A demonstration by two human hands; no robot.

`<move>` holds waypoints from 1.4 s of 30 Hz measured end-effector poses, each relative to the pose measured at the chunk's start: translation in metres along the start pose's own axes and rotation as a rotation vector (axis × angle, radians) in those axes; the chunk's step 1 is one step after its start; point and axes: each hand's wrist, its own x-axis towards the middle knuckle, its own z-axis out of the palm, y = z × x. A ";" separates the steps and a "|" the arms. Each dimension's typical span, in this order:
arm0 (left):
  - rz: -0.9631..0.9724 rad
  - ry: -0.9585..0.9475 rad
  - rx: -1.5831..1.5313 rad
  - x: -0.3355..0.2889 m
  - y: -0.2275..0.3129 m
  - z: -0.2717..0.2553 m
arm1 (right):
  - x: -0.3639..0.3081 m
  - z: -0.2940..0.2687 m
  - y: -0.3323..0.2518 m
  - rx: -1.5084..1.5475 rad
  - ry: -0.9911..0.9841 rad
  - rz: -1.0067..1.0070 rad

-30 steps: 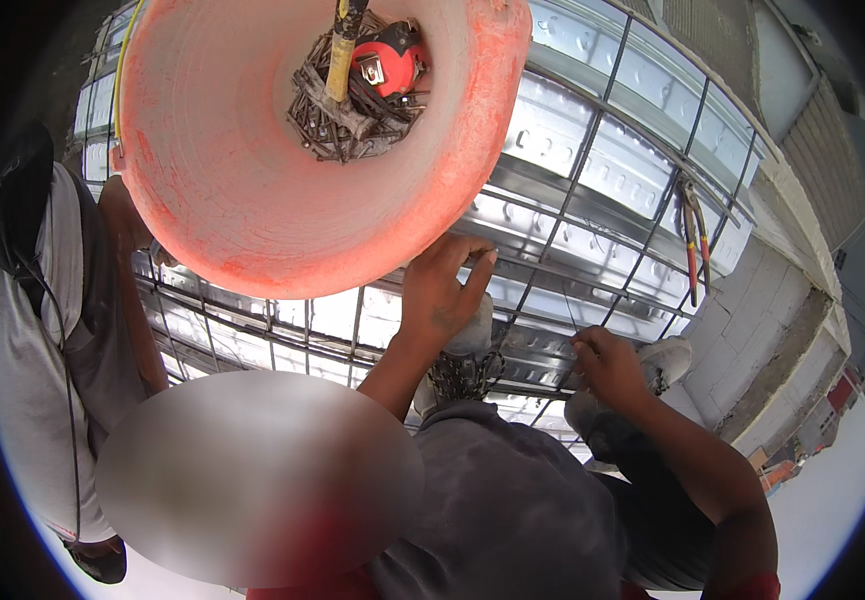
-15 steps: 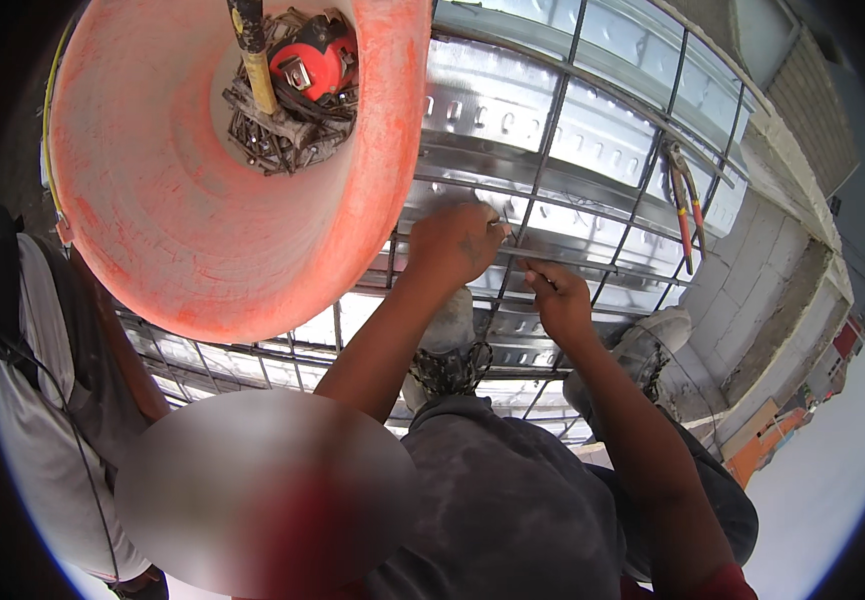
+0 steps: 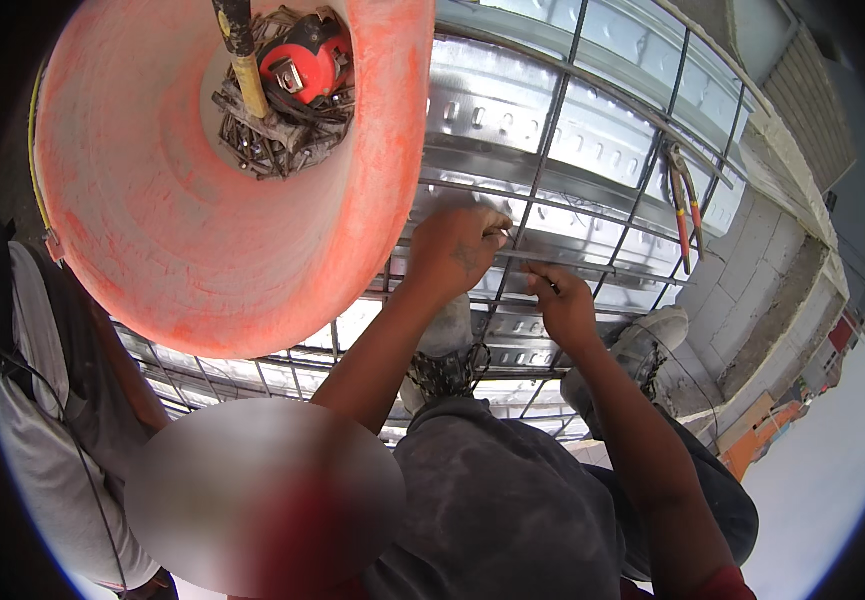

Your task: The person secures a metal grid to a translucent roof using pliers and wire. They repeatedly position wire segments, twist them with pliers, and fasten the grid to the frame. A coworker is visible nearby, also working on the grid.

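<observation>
My left hand (image 3: 455,252) is closed in a pinch just above a crossing of the dark steel rebar grid (image 3: 542,160); what its fingertips hold is too small to make out. Beside it, lower and to the right, my right hand (image 3: 562,305) is also closed, thumb against bent fingers, near the same bars. A thin dark piece (image 3: 554,287) shows at its fingers, perhaps wire. Under the grid lies ribbed, shiny metal decking (image 3: 482,115). Pincers (image 3: 682,205) with red and yellow handles rest on the grid to the right.
A big orange bucket (image 3: 202,240) fills the upper left. In it are a red tape measure (image 3: 307,65), a tool with a yellow and black handle (image 3: 240,60) and several short dark metal pieces (image 3: 282,145). A block wall (image 3: 752,260) borders the right. Another person (image 3: 62,400) is at left.
The bucket and its contents appear shifted slightly left and down. Both hands stay at almost the same spot on the grid, the left fingers a little changed in their bend.
</observation>
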 end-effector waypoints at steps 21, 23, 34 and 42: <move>0.393 0.216 0.154 -0.032 -0.006 0.022 | -0.027 0.005 -0.038 0.121 -0.012 0.215; 0.414 0.216 0.195 -0.037 -0.007 0.025 | -0.028 0.002 -0.049 0.245 -0.046 0.304; 0.379 0.217 0.263 -0.037 0.001 0.028 | -0.029 -0.031 -0.102 0.314 -0.078 0.294; 0.437 0.269 0.368 -0.027 0.000 0.035 | -0.017 -0.062 -0.129 -0.366 -0.294 0.072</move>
